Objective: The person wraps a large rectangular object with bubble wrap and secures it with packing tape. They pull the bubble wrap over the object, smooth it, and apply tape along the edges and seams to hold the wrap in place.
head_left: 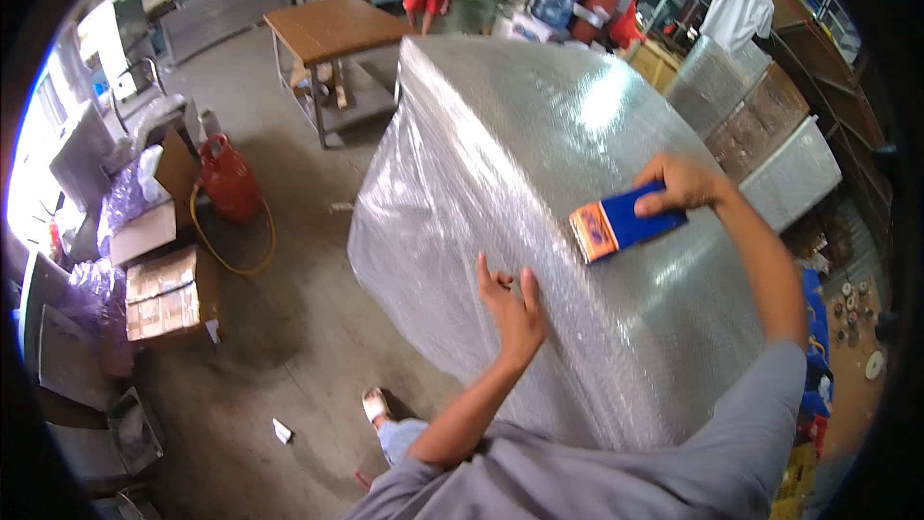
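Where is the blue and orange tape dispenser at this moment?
In the head view, the blue and orange tape dispenser is right of centre, held in the right hand and pressed on the bubble-wrapped object, above the left hand.

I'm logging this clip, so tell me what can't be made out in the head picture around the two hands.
- What the bubble wrap covers: the wrap hides it.
- The blue and orange tool in the right hand: the fingers cover its far end.
- The left hand: only its back shows, so its contact with the wrap is unclear.
- The box's near side: the person's grey shirt blocks it.
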Action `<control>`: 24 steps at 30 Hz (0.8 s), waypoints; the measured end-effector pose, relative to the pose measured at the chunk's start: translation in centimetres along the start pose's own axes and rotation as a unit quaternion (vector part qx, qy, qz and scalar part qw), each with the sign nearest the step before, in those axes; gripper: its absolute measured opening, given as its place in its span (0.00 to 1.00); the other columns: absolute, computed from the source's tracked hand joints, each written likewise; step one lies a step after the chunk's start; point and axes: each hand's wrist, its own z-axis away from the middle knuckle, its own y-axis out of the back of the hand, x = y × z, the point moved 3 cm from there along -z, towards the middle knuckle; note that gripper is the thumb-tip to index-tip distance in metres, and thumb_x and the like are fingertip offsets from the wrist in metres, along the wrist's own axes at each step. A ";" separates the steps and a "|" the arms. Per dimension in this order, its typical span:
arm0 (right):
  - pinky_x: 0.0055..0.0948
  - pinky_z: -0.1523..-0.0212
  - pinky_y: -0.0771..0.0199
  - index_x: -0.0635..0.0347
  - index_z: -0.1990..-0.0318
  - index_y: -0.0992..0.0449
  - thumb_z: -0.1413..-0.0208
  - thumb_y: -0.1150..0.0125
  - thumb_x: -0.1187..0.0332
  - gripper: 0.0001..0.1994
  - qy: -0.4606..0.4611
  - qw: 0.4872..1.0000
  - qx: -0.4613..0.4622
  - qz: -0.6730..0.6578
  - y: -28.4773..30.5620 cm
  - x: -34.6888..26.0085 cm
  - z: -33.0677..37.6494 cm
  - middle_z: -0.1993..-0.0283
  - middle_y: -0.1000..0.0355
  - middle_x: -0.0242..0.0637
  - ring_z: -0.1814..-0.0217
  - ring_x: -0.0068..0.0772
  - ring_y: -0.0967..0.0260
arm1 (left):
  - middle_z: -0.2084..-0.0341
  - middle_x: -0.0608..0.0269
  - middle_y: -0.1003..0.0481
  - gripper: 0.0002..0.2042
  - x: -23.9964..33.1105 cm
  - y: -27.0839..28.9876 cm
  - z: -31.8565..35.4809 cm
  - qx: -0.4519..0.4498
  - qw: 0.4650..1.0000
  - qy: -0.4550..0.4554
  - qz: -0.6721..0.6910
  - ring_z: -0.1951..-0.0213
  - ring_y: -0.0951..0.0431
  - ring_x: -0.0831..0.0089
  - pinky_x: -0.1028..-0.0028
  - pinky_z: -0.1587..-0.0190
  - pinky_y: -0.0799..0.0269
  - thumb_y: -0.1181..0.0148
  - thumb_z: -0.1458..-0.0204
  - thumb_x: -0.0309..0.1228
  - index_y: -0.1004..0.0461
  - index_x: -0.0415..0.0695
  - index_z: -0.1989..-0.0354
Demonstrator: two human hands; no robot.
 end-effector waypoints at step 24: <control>0.27 0.64 0.20 0.69 0.59 0.16 0.47 0.25 0.51 0.25 0.008 0.993 0.007 -0.119 -1.7 2.9 -0.7 0.67 0.18 0.37 0.67 0.25 0.22 | 0.25 0.27 0.64 0.45 -4.4 1.5 -4.1 -0.160 0.884 -0.420 -0.127 0.24 0.59 0.32 0.42 0.28 0.62 0.47 0.37 0.36 0.74 0.45 0.21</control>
